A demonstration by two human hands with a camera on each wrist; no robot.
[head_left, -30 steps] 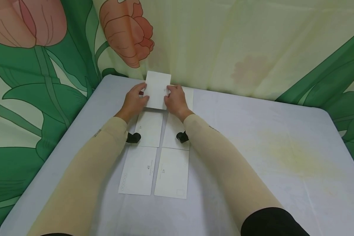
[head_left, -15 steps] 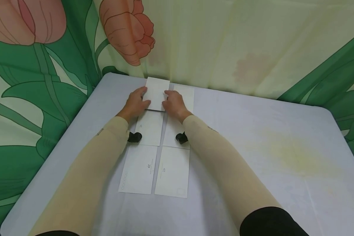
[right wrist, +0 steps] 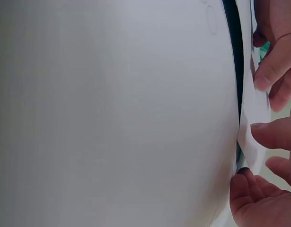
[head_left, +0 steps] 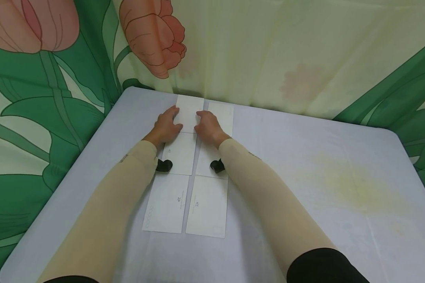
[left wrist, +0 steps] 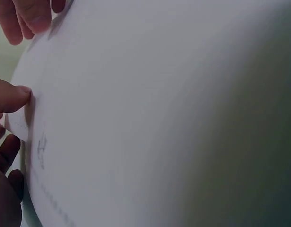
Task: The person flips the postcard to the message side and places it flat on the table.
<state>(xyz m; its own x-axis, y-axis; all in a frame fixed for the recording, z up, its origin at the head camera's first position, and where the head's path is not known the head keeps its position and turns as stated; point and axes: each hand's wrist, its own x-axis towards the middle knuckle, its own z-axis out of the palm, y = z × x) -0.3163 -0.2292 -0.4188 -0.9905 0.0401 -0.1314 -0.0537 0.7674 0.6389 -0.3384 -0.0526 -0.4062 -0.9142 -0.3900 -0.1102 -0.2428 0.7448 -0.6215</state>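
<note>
Pale, lightly printed postcards lie in two columns in the head view. The far-left postcard is flat by the back edge, between both hands. My left hand touches its left side, thumb near its front edge, fingers loosely extended. At its right side is my right hand, fingers loosely bent, partly covering the far-right postcard and middle-right postcard. The middle-left postcard adjoins it in front. Nearest me are the front-left postcard and front-right postcard. Close, blurred postcards fill both wrist views.
A white cloth covers the table and bears a faint yellow stain at right. Behind the table hangs a flowered curtain. Black wrist cameras sit low over the middle postcards.
The far-left postcard has come down from a raised, tilted position to lie flat on the table. Both hands have lowered with it, and the left hand has shifted slightly right.
</note>
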